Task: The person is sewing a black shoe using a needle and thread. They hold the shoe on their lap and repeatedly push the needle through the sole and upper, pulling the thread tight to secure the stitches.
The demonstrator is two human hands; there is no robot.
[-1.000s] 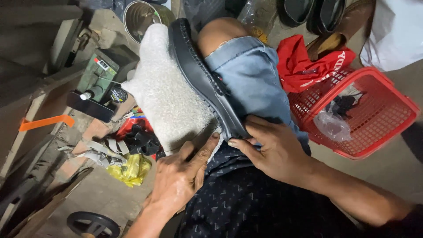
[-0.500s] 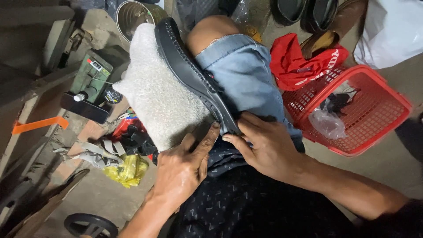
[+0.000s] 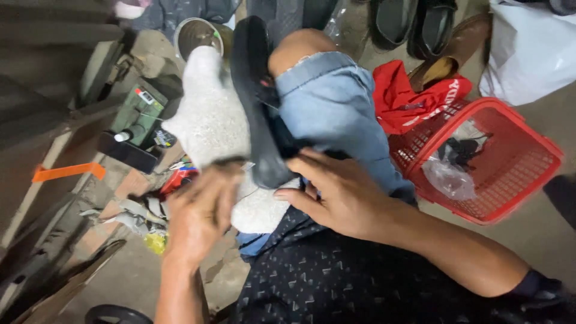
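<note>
Left hand smeared by motion blur, fingertips lost against the white cloth. Heel end of the black shoe covered by the right hand. Contents of the plastic bag in the red basket too dim to identify. Dark shoes cut off by the top edge.

Looks like a small shoe-repair workshop, set low on a bare concrete floor. Shown by loose shoes lined up at the top, a black sole worked across a knee, a metal tin, a glue tube, scattered tools and scraps, and a red plastic basket of oddments.
</note>
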